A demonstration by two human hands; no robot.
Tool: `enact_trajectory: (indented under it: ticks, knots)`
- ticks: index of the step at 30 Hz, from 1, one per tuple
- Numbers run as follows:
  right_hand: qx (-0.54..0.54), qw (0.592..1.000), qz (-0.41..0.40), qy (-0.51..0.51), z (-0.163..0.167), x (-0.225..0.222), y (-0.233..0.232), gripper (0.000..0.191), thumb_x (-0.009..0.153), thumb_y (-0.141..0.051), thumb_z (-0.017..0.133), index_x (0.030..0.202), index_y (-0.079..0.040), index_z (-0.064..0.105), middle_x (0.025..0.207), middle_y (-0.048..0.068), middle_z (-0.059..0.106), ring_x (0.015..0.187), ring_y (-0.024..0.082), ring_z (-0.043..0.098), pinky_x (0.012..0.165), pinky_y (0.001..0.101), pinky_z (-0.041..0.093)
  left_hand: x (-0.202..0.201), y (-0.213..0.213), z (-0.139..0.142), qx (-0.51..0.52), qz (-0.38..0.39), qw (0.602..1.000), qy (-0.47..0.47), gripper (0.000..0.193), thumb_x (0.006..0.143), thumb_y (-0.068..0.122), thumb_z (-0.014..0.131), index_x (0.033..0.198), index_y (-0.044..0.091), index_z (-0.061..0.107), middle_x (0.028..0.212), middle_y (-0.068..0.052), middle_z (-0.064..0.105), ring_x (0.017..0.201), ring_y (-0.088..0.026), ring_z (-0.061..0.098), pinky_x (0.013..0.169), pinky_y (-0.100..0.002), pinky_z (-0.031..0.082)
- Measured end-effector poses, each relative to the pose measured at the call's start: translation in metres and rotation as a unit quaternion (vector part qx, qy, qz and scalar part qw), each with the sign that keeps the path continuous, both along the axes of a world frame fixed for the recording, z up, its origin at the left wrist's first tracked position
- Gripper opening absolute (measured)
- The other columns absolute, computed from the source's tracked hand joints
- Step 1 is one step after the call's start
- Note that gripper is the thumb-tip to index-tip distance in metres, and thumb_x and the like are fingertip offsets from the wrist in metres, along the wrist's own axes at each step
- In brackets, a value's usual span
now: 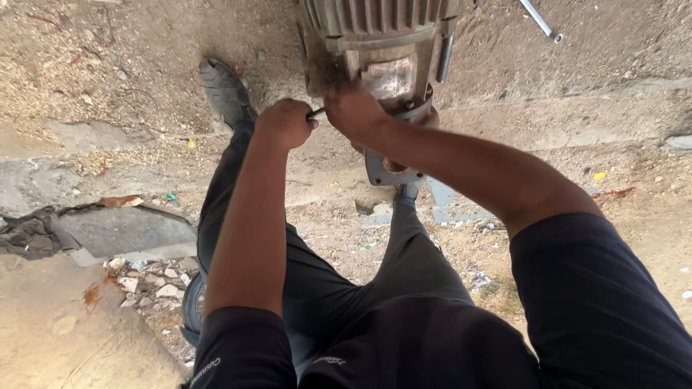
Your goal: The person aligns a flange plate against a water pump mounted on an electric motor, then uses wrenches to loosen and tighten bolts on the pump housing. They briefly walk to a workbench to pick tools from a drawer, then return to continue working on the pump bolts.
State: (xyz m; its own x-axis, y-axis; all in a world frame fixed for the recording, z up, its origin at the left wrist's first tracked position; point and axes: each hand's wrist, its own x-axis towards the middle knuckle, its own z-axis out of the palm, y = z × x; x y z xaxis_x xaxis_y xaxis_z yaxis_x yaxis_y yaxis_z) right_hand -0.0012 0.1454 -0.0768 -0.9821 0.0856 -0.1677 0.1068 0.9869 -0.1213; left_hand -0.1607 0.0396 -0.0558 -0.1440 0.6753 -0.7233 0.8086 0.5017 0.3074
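A grimy electric motor point(382, 43) with a ribbed casing stands on the dirt in front of me. My left hand point(286, 122) is closed in a fist around a thin metal tool point(316, 112) that points toward the motor. Just right of it, my right hand point(353, 108) grips the same tool's other end against the motor's lower left side. The tool's tip is hidden by my fingers. A metal flange point(378, 171) sticks out under the motor, below my right forearm.
My legs stretch forward, with one shoe point(225, 90) left of the motor. A metal rod point(539, 20) lies on the ground at the top right. A stone slab point(122, 230), a dark rag point(25, 234) and rubble point(151, 277) sit at the left.
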Motion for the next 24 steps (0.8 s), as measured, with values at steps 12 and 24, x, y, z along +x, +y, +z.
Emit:
enact_trajectory:
  ticks: [12, 24]
  knots:
    - [-0.330, 0.852, -0.334, 0.232, 0.063, 0.179, 0.081, 0.013, 0.117, -0.012, 0.055, 0.115, -0.006, 0.067, 0.111, 0.011, 0.070, 0.088, 0.020, 0.073, 0.067, 0.0288, 0.057, -0.002, 0.035, 0.115, 0.254, 0.273, 0.861, -0.347, 0.022, 0.097, 0.033, 0.070, 0.113, 0.020, 0.073, 0.094, -0.002, 0.077, 0.071, -0.018, 0.065, 0.064, -0.035, 0.055]
    - [-0.755, 0.257, -0.527, 0.294, -0.038, 0.191, 0.093, 0.024, 0.106, -0.022, 0.046, 0.117, -0.002, 0.056, 0.093, 0.019, 0.071, 0.081, 0.035, 0.074, 0.073, 0.0420, 0.061, 0.097, 0.063, 0.027, 0.180, 0.045, 0.975, -0.124, 0.040, 0.088, 0.026, 0.077, 0.128, 0.023, 0.070, 0.116, -0.003, 0.074, 0.100, -0.023, 0.074, 0.086, -0.038, 0.058]
